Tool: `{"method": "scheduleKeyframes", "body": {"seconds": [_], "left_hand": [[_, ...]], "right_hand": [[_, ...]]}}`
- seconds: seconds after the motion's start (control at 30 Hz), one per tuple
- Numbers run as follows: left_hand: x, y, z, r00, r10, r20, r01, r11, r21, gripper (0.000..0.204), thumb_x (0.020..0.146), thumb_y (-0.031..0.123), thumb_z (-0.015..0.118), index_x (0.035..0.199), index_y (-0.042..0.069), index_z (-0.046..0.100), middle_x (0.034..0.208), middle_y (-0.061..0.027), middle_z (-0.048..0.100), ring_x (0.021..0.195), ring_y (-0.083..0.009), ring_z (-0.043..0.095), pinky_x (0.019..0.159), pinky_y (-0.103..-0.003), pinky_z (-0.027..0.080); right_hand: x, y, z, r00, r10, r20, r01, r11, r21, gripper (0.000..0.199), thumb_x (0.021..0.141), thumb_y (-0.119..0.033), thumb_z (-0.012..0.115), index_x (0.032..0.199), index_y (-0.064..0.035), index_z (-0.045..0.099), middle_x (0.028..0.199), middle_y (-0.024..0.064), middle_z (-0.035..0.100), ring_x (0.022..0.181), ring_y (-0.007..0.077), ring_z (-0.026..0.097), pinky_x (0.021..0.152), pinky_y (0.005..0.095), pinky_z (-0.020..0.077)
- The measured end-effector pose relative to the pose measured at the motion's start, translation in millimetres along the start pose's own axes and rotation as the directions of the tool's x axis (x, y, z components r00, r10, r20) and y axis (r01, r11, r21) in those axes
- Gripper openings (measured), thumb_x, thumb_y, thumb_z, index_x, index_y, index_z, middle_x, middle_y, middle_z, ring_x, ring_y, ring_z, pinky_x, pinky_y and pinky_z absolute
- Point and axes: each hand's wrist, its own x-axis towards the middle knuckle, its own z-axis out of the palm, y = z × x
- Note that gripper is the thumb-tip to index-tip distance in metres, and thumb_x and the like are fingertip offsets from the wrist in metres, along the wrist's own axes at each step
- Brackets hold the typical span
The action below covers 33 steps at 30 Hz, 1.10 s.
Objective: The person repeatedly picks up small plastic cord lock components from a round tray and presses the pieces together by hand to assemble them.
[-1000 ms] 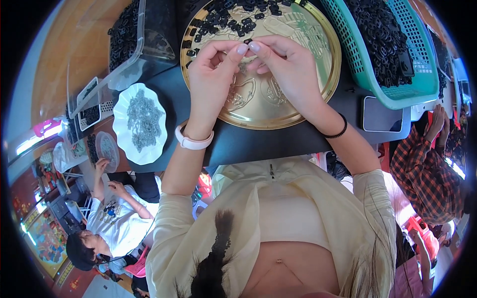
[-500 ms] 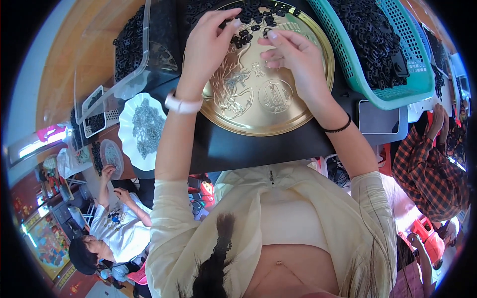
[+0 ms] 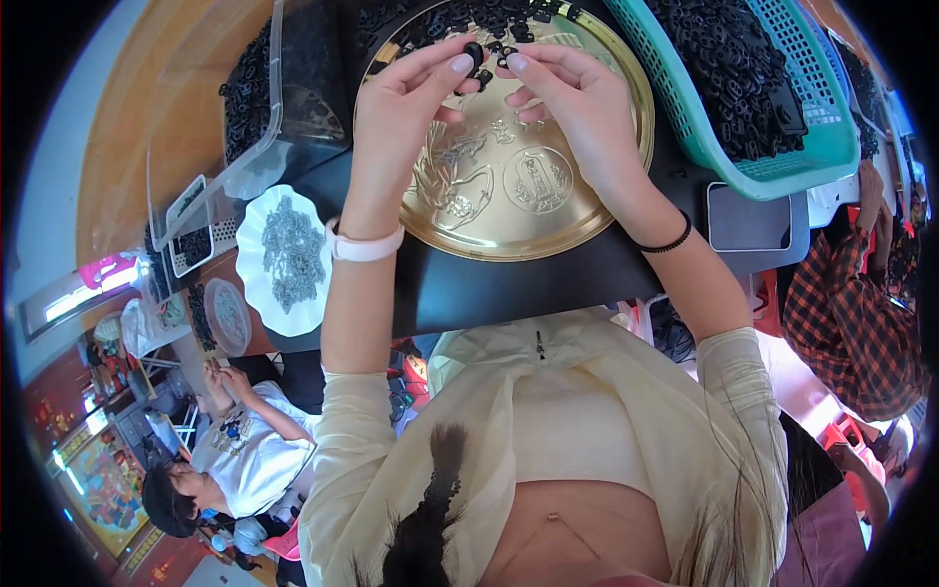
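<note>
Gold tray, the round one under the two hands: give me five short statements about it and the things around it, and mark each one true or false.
1. The left hand holds a black oval piece. True.
2. The green perforated basket stands left of the gold tray. False: the green perforated basket stands right of the gold tray.
3. The scalloped white dish holds small greyish pieces. True.
4. The black bracelet encircles the left wrist. False: the black bracelet encircles the right wrist.
5. Small black pieces lie on the gold tray's far part. True.
</note>
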Motion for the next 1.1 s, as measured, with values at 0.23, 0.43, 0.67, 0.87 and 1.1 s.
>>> {"method": "scheduleKeyframes", "body": {"seconds": [0.23, 0.43, 0.67, 0.87, 1.1], "left_hand": [[-15.1, 5.3, -1.3, 0.999, 0.021, -0.042, -0.024, 0.998, -0.052, 0.027, 0.084, 0.013, 0.065, 0.110, 0.004, 0.064, 0.093, -0.0049, 0.068, 0.082, -0.0103, 0.065, 0.059, -0.019, 0.050], [-16.6, 1.5, -1.9, 0.998, 0.048, -0.037, -0.050, 0.998, -0.034, 0.027, 0.083, 0.013, 0.067, 0.109, 0.004, 0.064, 0.093, -0.0051, 0.068, 0.081, -0.0103, 0.065, 0.060, -0.019, 0.051], [-17.0, 0.5, -4.6, 0.998, 0.048, -0.038, -0.050, 0.998, -0.038, 0.026, 0.083, 0.013, 0.067, 0.108, 0.004, 0.065, 0.092, -0.0055, 0.068, 0.082, -0.0104, 0.065, 0.060, -0.019, 0.052], [-18.9, 1.3, -2.4, 0.997, 0.067, -0.029, -0.067, 0.998, 0.008, 0.024, 0.083, 0.012, 0.067, 0.106, 0.004, 0.066, 0.091, -0.0056, 0.068, 0.082, -0.0103, 0.065, 0.061, -0.019, 0.052], [-19.7, 1.3, -11.2, 0.999, 0.033, 0.026, -0.029, 0.991, -0.134, 0.024, 0.083, 0.011, 0.066, 0.106, 0.003, 0.065, 0.092, -0.0067, 0.068, 0.082, -0.0125, 0.065, 0.062, -0.020, 0.053]], "right_hand": [[-5.6, -3.7, 7.2, 0.999, -0.041, 0.026, 0.042, 0.998, -0.051, 0.022, 0.086, -0.017, 0.063, 0.100, 0.0007, 0.063, 0.085, 0.0066, 0.066, 0.074, 0.0110, 0.064, 0.062, 0.0208, 0.0513], [-6.4, -1.3, 5.9, 0.998, -0.033, 0.048, 0.035, 0.998, -0.051, 0.022, 0.086, -0.017, 0.063, 0.099, 0.0005, 0.063, 0.086, 0.0071, 0.067, 0.074, 0.0111, 0.064, 0.063, 0.0214, 0.0513], [-7.0, -3.7, 5.2, 0.997, -0.034, 0.072, 0.038, 0.997, -0.064, 0.021, 0.085, -0.016, 0.064, 0.098, 0.0002, 0.064, 0.085, 0.0075, 0.067, 0.074, 0.0107, 0.064, 0.064, 0.0209, 0.0510], [-7.7, -3.6, 6.3, 0.995, -0.047, 0.084, 0.056, 0.993, -0.108, 0.021, 0.084, -0.015, 0.065, 0.098, 0.0005, 0.064, 0.085, 0.0075, 0.067, 0.075, 0.0110, 0.064, 0.068, 0.0222, 0.0523], [0.8, -7.3, -0.8, 0.965, -0.052, 0.258, 0.060, 0.998, -0.025, 0.029, 0.086, -0.018, 0.064, 0.110, -0.0020, 0.061, 0.104, 0.0079, 0.064, 0.091, 0.0126, 0.062, 0.077, 0.0243, 0.0532]]}}
